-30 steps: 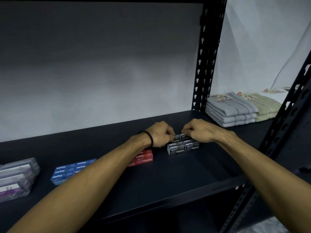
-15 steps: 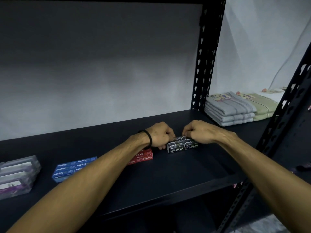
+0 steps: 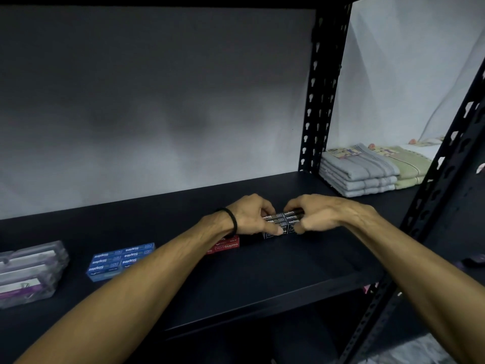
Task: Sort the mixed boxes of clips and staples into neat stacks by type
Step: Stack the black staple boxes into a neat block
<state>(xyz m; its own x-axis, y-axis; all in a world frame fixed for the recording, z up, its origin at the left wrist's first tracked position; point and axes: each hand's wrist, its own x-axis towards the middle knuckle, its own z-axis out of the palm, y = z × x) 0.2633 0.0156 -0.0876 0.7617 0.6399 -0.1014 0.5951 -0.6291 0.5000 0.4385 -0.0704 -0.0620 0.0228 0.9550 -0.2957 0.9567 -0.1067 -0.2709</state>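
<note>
A small stack of black staple boxes sits on the dark shelf at centre. My left hand presses its left side and my right hand its right side, fingers curled around the boxes. Red staple boxes lie just left of them, partly hidden by my left forearm. A block of blue staple boxes lies further left. Clear plastic boxes of clips are stacked at the far left edge.
Folded grey towels and green towels lie on the shelf at the back right. Black perforated uprights stand at the back and at the front right. A grey wall backs the shelf.
Both hands have closed further around the black staple boxes, covering more of the stack. The view has shifted slightly.
</note>
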